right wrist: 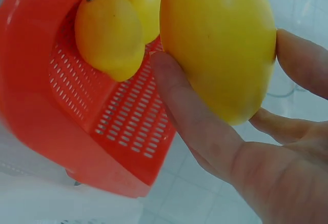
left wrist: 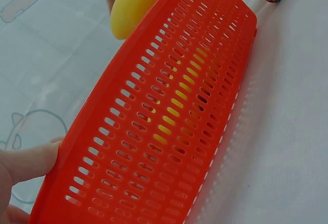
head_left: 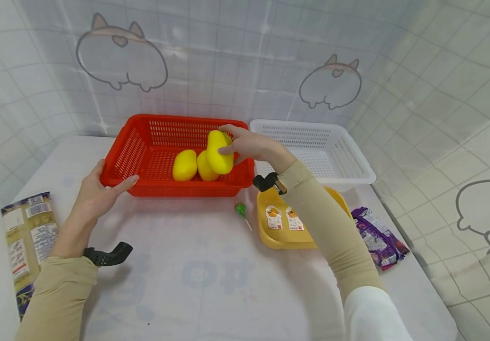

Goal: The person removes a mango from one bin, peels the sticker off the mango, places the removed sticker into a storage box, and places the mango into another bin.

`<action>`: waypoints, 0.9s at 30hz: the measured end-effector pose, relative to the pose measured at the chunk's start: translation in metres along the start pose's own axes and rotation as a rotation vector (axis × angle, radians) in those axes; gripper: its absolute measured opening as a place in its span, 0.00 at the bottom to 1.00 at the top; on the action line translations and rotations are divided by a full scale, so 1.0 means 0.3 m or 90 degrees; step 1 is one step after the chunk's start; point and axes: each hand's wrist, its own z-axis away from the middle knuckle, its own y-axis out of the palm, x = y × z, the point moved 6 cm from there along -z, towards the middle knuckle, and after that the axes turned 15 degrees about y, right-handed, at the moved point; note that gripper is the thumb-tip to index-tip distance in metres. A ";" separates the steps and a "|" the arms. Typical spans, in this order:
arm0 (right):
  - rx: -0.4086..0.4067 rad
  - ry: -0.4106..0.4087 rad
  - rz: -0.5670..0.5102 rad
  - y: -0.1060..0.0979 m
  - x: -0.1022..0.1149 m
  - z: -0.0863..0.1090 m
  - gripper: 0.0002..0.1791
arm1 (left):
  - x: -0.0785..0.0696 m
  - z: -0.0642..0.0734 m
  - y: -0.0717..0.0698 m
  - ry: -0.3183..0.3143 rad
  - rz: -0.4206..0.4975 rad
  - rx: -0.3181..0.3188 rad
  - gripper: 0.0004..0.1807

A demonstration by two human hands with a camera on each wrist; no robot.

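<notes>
In the head view my right hand (head_left: 251, 144) grips a yellow mango (head_left: 219, 154) above the right part of a red plastic basket (head_left: 185, 190). Thumb and fingers press on the fruit's sides, as the right wrist view shows with the held mango (right wrist: 218, 44) close up. Two more mangoes lie inside the basket, one mango (head_left: 185, 166) near the middle and another mango (head_left: 204, 168) partly hidden behind the held one. My left hand (head_left: 95, 192) holds the basket's front left corner by the rim. Its thumb (left wrist: 36, 160) lies at the rim in the left wrist view.
A white basket (head_left: 356, 161) stands right of the red one. In front of it is a yellow plastic box (head_left: 268, 241) with two labels, partly under my right forearm. A green lollipop (head_left: 240, 209) lies left of the box. Packets lie at both sides: purple (head_left: 377, 241), gold (head_left: 27, 227).
</notes>
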 end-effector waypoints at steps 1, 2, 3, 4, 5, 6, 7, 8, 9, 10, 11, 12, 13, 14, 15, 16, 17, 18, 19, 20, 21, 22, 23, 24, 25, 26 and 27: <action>0.001 0.001 -0.002 -0.002 0.000 -0.007 0.40 | -0.002 0.001 0.001 0.000 0.000 -0.001 0.61; 0.001 0.002 -0.002 -0.005 0.000 -0.013 0.40 | -0.002 0.002 0.001 -0.002 -0.001 -0.001 0.61; 0.003 0.003 -0.004 -0.008 0.000 -0.021 0.40 | -0.003 0.004 0.001 -0.002 -0.001 -0.002 0.61; 0.005 0.004 -0.008 -0.010 0.001 -0.028 0.39 | -0.004 0.004 0.001 -0.002 -0.002 -0.003 0.61; 0.007 0.007 -0.013 -0.012 0.001 -0.034 0.39 | -0.005 0.005 0.001 -0.003 -0.002 -0.003 0.61; 0.009 0.011 -0.018 -0.014 0.001 -0.040 0.39 | -0.006 0.006 0.001 -0.004 -0.002 -0.003 0.61; 0.010 0.016 -0.023 -0.016 0.001 -0.046 0.39 | -0.006 0.007 0.001 -0.005 -0.001 -0.004 0.61; 0.011 0.021 -0.027 -0.018 0.001 -0.052 0.39 | -0.007 0.007 0.001 -0.006 -0.001 -0.004 0.61; 0.011 0.027 -0.031 -0.019 0.001 -0.058 0.39 | -0.007 0.008 0.001 -0.007 -0.001 -0.004 0.61; 0.010 0.033 -0.034 -0.020 0.001 -0.062 0.39 | -0.009 0.008 0.002 -0.006 -0.001 -0.003 0.61; 0.009 0.038 -0.035 -0.022 0.001 -0.067 0.39 | -0.010 0.009 0.002 -0.007 0.000 -0.003 0.61; 0.007 0.042 -0.036 -0.023 0.000 -0.072 0.39 | -0.011 0.010 0.003 -0.006 0.000 -0.003 0.61; 0.006 0.047 -0.036 -0.024 0.001 -0.077 0.39 | -0.011 0.010 0.003 -0.005 0.000 -0.003 0.61; 0.004 0.050 -0.034 -0.026 0.001 -0.082 0.39 | -0.012 0.010 0.003 -0.005 0.001 -0.003 0.61; 0.002 0.052 -0.030 -0.027 0.001 -0.086 0.39 | -0.012 0.010 0.004 -0.005 0.001 -0.003 0.61; 0.000 0.054 -0.027 -0.028 0.001 -0.091 0.39 | -0.013 0.010 0.004 -0.005 0.002 -0.003 0.61; -0.001 0.056 -0.025 -0.030 0.000 -0.095 0.38 | -0.013 0.010 0.004 -0.005 0.002 -0.004 0.61; -0.001 0.058 -0.025 -0.031 0.000 -0.100 0.38 | -0.012 0.010 0.004 -0.006 0.001 -0.004 0.61; 0.000 0.062 -0.024 -0.032 -0.002 -0.105 0.38 | -0.012 0.010 0.003 -0.006 0.001 -0.004 0.61; 0.001 0.065 -0.025 -0.032 -0.003 -0.110 0.37 | -0.013 0.011 0.003 -0.006 0.001 -0.004 0.61; 0.003 0.068 -0.027 -0.033 -0.005 -0.116 0.37 | -0.013 0.011 0.003 -0.006 -0.001 -0.004 0.61; 0.004 0.073 -0.031 -0.033 -0.008 -0.121 0.37 | -0.013 0.011 0.003 -0.006 0.000 -0.004 0.61; 0.006 0.078 -0.035 -0.033 -0.009 -0.127 0.37 | -0.013 0.011 0.003 -0.005 0.000 -0.003 0.61; 0.006 0.082 -0.036 -0.034 -0.011 -0.132 0.37 | -0.014 0.011 0.003 -0.005 0.001 -0.003 0.61; 0.004 0.087 -0.036 -0.036 -0.013 -0.137 0.37 | -0.015 0.011 0.003 -0.005 0.002 -0.003 0.61; 0.002 0.090 -0.035 -0.038 -0.014 -0.142 0.37 | -0.015 0.010 0.003 -0.004 0.003 -0.004 0.61; -0.001 0.095 -0.033 -0.040 -0.016 -0.146 0.37 | -0.016 0.010 0.003 -0.004 0.004 -0.004 0.61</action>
